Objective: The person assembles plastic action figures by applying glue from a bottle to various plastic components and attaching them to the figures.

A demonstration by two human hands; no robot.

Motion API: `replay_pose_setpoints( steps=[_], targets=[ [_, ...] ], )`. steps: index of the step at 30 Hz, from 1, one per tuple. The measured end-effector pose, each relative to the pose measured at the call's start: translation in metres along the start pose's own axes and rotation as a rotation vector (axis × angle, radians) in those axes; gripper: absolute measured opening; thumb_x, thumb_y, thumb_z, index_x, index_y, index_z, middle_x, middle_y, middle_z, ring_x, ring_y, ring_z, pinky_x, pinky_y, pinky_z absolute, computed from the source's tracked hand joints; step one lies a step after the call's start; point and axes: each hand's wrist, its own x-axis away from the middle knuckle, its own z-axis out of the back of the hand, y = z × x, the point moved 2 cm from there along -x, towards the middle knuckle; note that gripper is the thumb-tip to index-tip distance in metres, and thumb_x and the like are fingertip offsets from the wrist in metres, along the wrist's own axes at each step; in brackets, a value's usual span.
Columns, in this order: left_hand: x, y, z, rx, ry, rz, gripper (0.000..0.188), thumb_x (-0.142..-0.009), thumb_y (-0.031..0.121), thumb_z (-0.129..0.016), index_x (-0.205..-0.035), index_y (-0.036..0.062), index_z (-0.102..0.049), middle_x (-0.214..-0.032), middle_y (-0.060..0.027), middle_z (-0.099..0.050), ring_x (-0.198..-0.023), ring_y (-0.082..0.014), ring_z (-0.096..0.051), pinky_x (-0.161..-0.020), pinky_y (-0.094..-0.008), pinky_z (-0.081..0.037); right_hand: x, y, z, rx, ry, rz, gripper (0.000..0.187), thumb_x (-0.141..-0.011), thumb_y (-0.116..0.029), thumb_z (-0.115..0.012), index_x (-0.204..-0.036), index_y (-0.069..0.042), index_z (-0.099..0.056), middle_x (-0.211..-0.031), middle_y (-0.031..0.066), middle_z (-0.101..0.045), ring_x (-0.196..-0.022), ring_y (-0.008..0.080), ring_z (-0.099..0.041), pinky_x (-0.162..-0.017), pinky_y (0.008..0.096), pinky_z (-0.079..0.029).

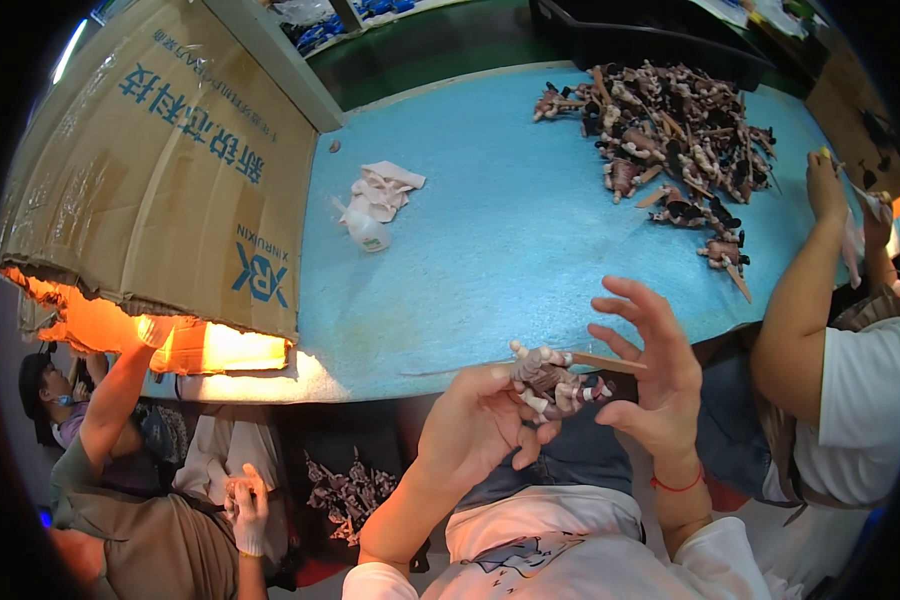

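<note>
A small painted figurine point(553, 384) in brownish pink, white and black lies across my left hand point(480, 415), whose fingers are closed round it. A thin pale blade-like piece sticks out of it to the left, and a flat brown strip point(608, 362) points to the right. My right hand point(662, 375), with a red cord at its wrist, is just right of the figurine with fingers spread and curved. The tip of the brown strip reaches the space between its thumb and fingers; I cannot tell whether they touch.
A heap of similar figurines point(670, 125) covers the blue tabletop's point(450, 270) far right. A crumpled white cloth point(382, 190) and a small white container point(370, 233) lie left of centre. A cardboard box point(160, 170) stands at left, lit orange inside. Co-workers sit on both sides.
</note>
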Motion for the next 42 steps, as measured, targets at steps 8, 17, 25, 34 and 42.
replay_pose_setpoints(
  steps=[8,17,25,34,42],
  targets=[
    [0.004,-0.01,-0.011,0.244,-0.018,0.18,0.045,-0.086,0.03,-0.032,-0.108,-0.0049,-0.05,-0.093,-0.0179,-0.059,-0.063,-0.0246,-0.055,-0.038,-0.0319,-0.041,-0.017,-0.004,-0.001,-0.02,-0.328,0.007,0.084,-0.055,-0.021,-0.081,-0.127,-0.003,-0.042,-0.134,0.0155,-0.035,-0.125,0.0284,-0.033,-0.1,0.0412,-0.03],
    [0.004,-0.019,-0.008,0.291,0.037,0.211,0.06,-0.093,0.044,-0.019,-0.105,-0.0051,-0.052,-0.093,-0.0194,-0.061,-0.067,-0.0318,-0.063,-0.041,-0.037,-0.049,-0.011,0.003,-0.009,-0.203,-0.358,-0.054,0.056,-0.06,-0.02,-0.079,-0.105,0.003,-0.057,-0.13,0.0236,-0.036,-0.122,0.0325,-0.036,-0.098,0.0385,-0.033],
    [0.006,-0.022,-0.014,0.237,-0.001,0.133,0.055,-0.094,0.044,-0.025,-0.108,-0.0046,-0.046,-0.087,-0.0191,-0.061,-0.061,-0.0282,-0.064,-0.038,-0.0299,-0.048,-0.01,0.002,-0.018,-0.248,-0.279,-0.053,0.053,-0.057,-0.014,-0.08,-0.103,0.003,-0.058,-0.123,0.0233,-0.044,-0.12,0.0337,-0.038,-0.097,0.0398,-0.035],
    [0.008,-0.021,-0.014,0.236,0.039,0.131,0.049,-0.094,0.041,-0.031,-0.106,-0.004,-0.048,-0.08,-0.017,-0.061,-0.054,-0.0242,-0.061,-0.037,-0.0259,-0.044,-0.007,0.01,-0.021,-0.185,-0.264,-0.025,0.059,-0.054,-0.02,-0.081,-0.102,0.005,-0.057,-0.118,0.0201,-0.05,-0.116,0.0357,-0.043,-0.094,0.0422,-0.038],
    [0.007,-0.025,-0.011,0.138,0.125,0.048,0.049,-0.093,0.04,-0.036,-0.1,-0.0059,-0.051,-0.077,-0.0149,-0.061,-0.055,-0.0214,-0.061,-0.04,-0.0252,-0.042,-0.001,0.025,-0.028,-0.382,-0.282,0.03,0.066,-0.057,-0.021,-0.081,-0.11,0.005,-0.051,-0.115,0.0203,-0.05,-0.116,0.0366,-0.042,-0.095,0.0446,-0.036]
  ],
)
